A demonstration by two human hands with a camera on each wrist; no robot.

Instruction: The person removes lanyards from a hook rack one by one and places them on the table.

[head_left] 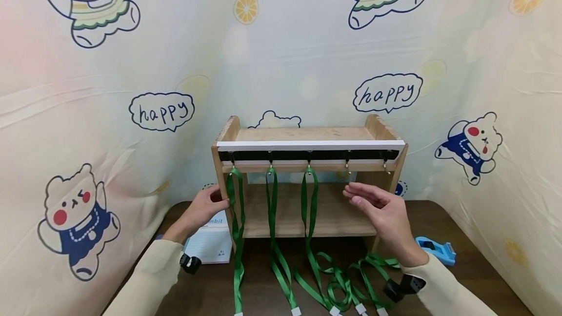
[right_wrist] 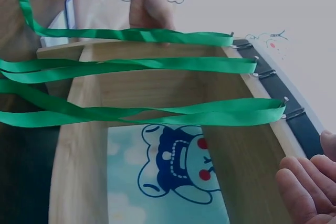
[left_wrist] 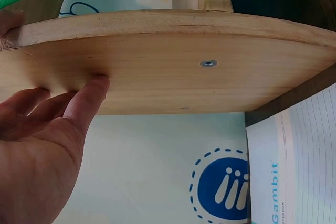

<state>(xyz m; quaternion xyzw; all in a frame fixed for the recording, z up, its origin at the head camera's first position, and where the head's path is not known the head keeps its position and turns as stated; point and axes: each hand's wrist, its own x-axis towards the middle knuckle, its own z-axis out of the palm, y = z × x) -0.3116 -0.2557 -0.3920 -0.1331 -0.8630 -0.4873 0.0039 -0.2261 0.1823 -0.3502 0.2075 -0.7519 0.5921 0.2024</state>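
Note:
A small wooden shelf (head_left: pixel 307 208) stands on the table with several metal hooks along its black front strip (head_left: pixel 290 155). Green lanyards hang from three hooks: the left one (head_left: pixel 237 218), the second (head_left: pixel 272 208) and the middle one (head_left: pixel 310 208). My left hand (head_left: pixel 199 212) grips the shelf's left side panel (left_wrist: pixel 157 66), fingertips against its outer face and thumb at the front edge. Loosely bent and holding nothing, my right hand (head_left: pixel 384 213) is in front of the shelf's right part, below the two bare hooks (head_left: pixel 348 164). More green lanyards (head_left: pixel 340 286) lie on the table below.
A lined notebook (head_left: pixel 215 245) lies left of the shelf, partly behind my left forearm. Beside my right wrist is a blue tape dispenser (head_left: pixel 439 250). A printed cloth (head_left: pixel 298 62) with cartoon bears hangs behind and around the dark table (head_left: pixel 199 289).

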